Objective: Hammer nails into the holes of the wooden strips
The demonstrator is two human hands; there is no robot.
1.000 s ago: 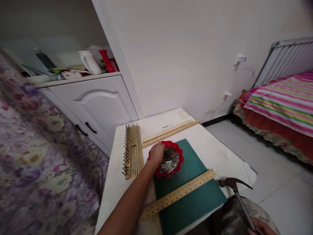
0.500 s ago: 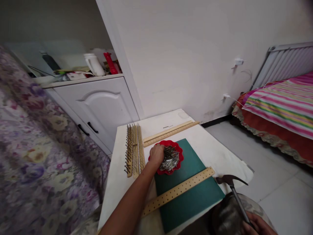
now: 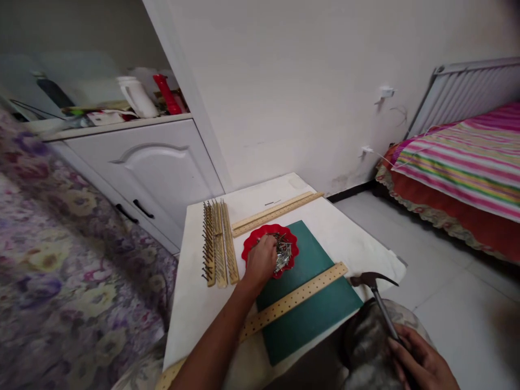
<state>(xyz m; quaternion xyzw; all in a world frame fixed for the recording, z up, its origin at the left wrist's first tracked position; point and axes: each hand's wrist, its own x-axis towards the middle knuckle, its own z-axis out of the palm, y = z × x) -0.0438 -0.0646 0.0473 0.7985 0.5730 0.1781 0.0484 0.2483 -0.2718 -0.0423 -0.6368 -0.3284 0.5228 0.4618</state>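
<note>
My left hand (image 3: 263,259) reaches into a red scalloped bowl (image 3: 251,238) full of loose metal nails (image 3: 285,253). Its fingers are curled down among the nails; the tips are hidden, so I cannot see what is between them. At the lower right, my right hand (image 3: 420,355) grips the handle of a claw hammer (image 3: 377,287), its head pointing up and away from me beside the table. Across a green board (image 3: 312,319) lies a wooden strip (image 3: 298,299) with rows of holes. The bowl rests partly on that board.
Wooden strips (image 3: 219,254) studded with upright nails stand on the table's left side. More pale strips (image 3: 276,214) lie at the back, with a couple of dark nails behind. The white-covered table (image 3: 365,238) meets the wall; a bed (image 3: 459,173) is at right, a cabinet (image 3: 158,168) at left.
My left hand has moved from the bowl's left rim further in over the nails. My right hand has come further into view with the hammer. The whole view has shifted slightly.
</note>
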